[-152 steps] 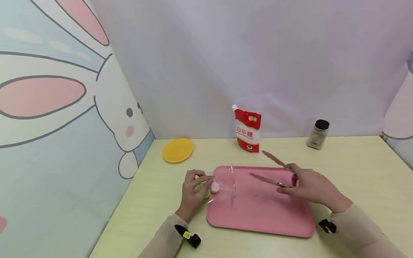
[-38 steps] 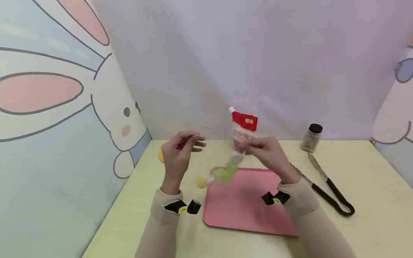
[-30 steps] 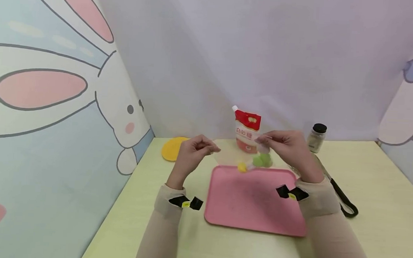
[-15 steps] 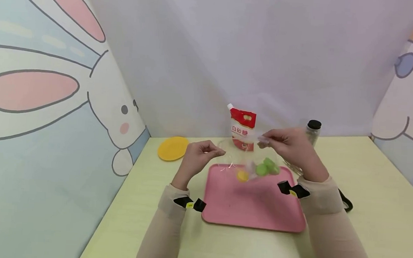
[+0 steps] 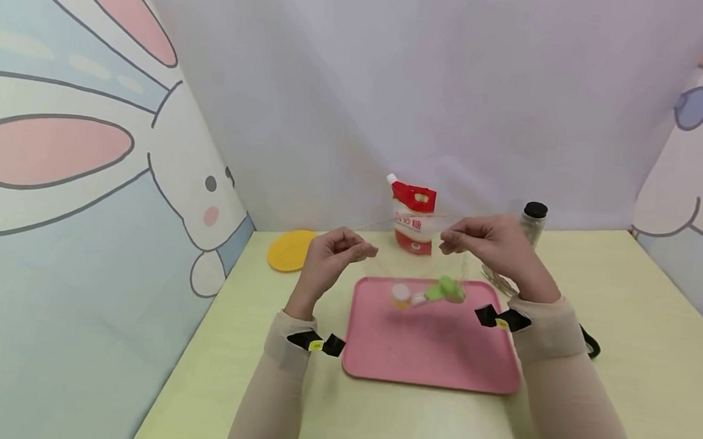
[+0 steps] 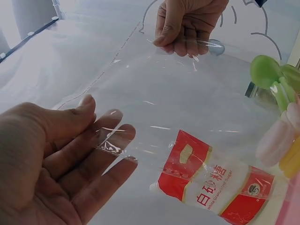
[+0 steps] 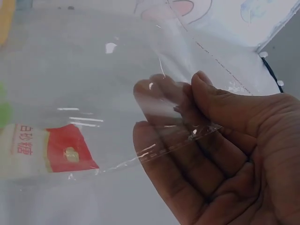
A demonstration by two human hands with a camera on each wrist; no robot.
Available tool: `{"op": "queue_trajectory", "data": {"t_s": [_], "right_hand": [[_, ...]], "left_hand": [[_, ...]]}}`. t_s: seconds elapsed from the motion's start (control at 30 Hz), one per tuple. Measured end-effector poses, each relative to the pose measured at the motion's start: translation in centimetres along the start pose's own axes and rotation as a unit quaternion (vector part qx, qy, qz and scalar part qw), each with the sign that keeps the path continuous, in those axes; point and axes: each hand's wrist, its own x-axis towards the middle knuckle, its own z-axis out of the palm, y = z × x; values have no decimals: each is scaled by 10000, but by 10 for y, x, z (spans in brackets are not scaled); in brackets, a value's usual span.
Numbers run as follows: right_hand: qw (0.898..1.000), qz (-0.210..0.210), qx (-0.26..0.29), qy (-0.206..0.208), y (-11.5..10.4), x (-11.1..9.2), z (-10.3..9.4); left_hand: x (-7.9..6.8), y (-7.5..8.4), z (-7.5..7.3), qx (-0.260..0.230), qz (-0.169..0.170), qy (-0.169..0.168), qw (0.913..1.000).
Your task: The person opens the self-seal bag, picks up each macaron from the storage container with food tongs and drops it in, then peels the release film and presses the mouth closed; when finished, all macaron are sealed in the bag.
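- With the left hand [image 5: 327, 258], pinching one side of the clear bag [image 6: 154, 108] by thumb and finger, other fingers spread a little behind the see-through plastic.
- With the right hand [image 5: 501, 254], pinching the same bag on the far side by thumb and fingertips.
- Up in the air between both hands, and seemingly just over the pink tray [image 5: 427, 363]: the bag, hanging down.
- Low in the bag, close together: green pieces [image 5: 448, 289], white pieces [image 5: 401, 292] and a yellow piece [image 5: 402, 304]. Too blurry to name for sure.
- Step in hand, as a guess: holding the bag up and wide with both hands, with pieces already inside.
- For the next move, probably good: a firm pinch on both sides, both hands level, going slowly to stop any spill.
- At the back of the table [image 5: 412, 421]: a red and white sugar pouch [image 5: 409, 195], and a jar [image 5: 533, 222] with a black lid.
- Back left: a yellow plate [image 5: 287, 251]. On the right, mostly hidden by the right arm: tongs [image 5: 588, 343].
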Motion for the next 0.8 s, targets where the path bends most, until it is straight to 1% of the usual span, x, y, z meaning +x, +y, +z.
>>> {"op": "queue_trajectory", "data": {"t_s": [0.07,0.2,0.33,0.43,0.53,0.6,0.7,0.73,0.8], "right_hand": [[9995,225,211,-105,-1,2,-2],[9963,466,588,-428,3,2,-4],[9912,581,834,-844,11,2,-5],[9865,689,869,-1207,20,5,-4],[9838,823,706,-1426,30,8,-2],[9836,927,571,-1436,36,10,-1],[9867,885,171,-1355,42,10,0],[9884,806,-44,-1283,42,10,0],[9915,494,-627,-1030,38,7,-2]], "left_hand": [[2,1,-1,-106,-21,-50,9999],[2,0,-2,-247,-186,-93,9995],[2,-4,-3,-329,-507,-138,9981],[5,-11,-5,-339,-836,-246,9956],[9,-24,-6,-322,-1162,-376,9920],[11,-35,-6,-305,-1300,-425,9901],[11,-48,-4,-297,-1308,-399,9902],[11,-50,-3,-326,-1264,-385,9907],[10,-53,-1,-446,-1166,-385,9914]]}}
